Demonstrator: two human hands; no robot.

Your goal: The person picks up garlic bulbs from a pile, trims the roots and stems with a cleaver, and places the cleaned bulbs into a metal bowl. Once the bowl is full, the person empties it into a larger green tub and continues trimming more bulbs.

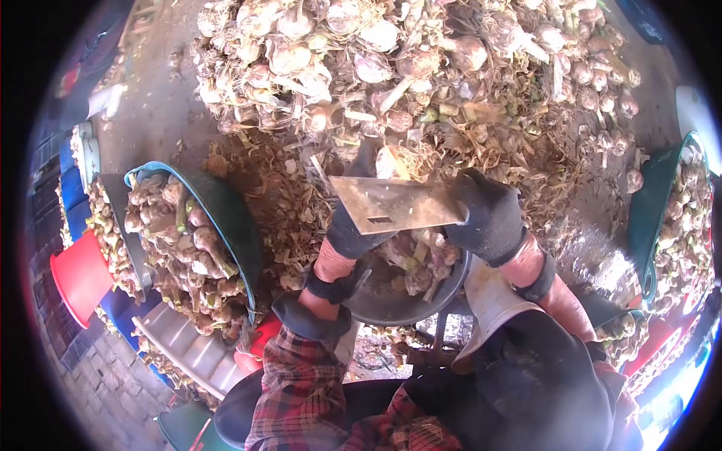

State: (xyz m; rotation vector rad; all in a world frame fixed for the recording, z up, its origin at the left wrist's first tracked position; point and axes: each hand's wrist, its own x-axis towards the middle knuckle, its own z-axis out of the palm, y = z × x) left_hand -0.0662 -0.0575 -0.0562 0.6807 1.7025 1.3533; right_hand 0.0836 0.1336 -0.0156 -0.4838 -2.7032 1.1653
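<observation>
My right hand (487, 216), in a dark glove, is closed round the right end of a wide, flat metal blade (395, 204) with worn, stained sides. The blade lies across the space between my hands. My left hand (350, 234), also gloved, is partly hidden behind it. A dark finger of the left hand shows above the blade, against a garlic bulb (387, 162) with dry roots pointing right. The left hand appears closed on that bulb, though the blade covers most of the grip. Below the hands, a dark grey bowl (406, 319) holds several cut garlic bulbs (421, 267).
A large heap of garlic (361, 60) covers the far part of the table, with dry husks (278, 225) nearer me. Green tubs of garlic stand left (244, 225) and right (653, 210). A red bucket (81, 278) and a white crate (188, 349) are at the left.
</observation>
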